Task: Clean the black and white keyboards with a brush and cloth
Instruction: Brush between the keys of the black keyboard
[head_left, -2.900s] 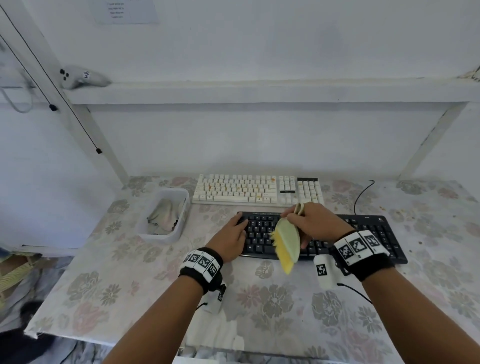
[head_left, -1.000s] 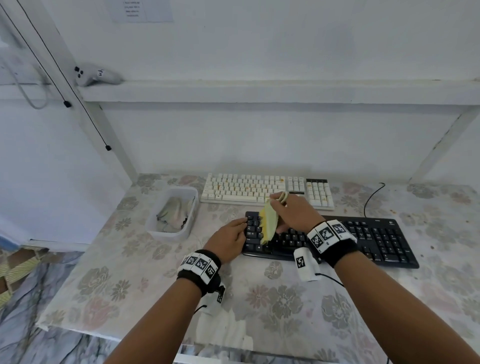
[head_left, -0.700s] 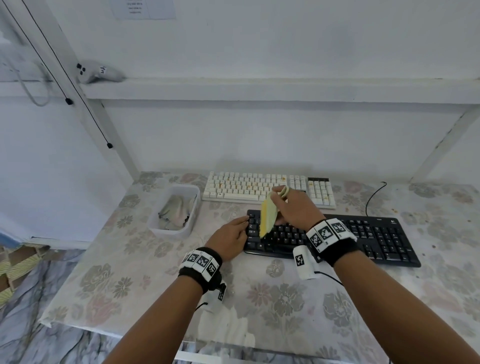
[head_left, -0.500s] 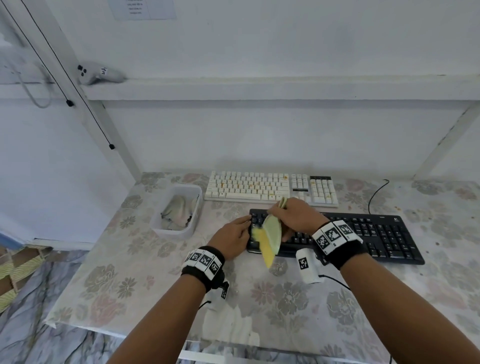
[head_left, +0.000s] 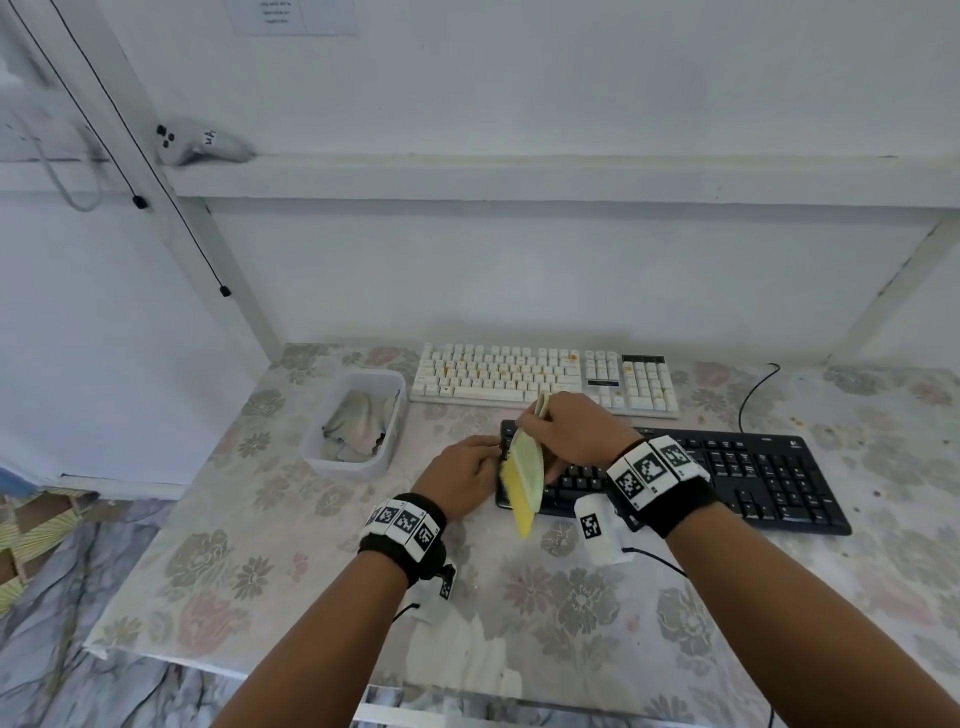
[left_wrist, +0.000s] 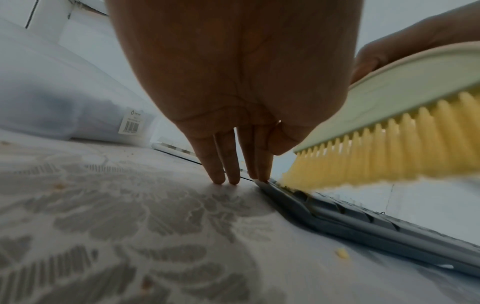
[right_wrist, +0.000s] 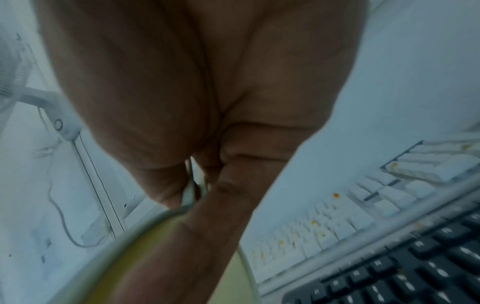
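Clearly early on: near the surface's front, the left hand (head_left: 457, 480), fingers straight, steadies the black keyboard's (head_left: 753, 483) left end, while the right hand (head_left: 574, 434) has its grip closed round the brush (head_left: 524, 480), bristles on the keys. Farther back, the white keyboard (head_left: 519, 376) shows orange crumbs, and the cloth (head_left: 358, 423) lies unused in its tub (head_left: 347, 465).

Bare forearms, black wristbands (head_left: 410, 540) with white square-patterned tags, small white wrist cameras (head_left: 597, 530).
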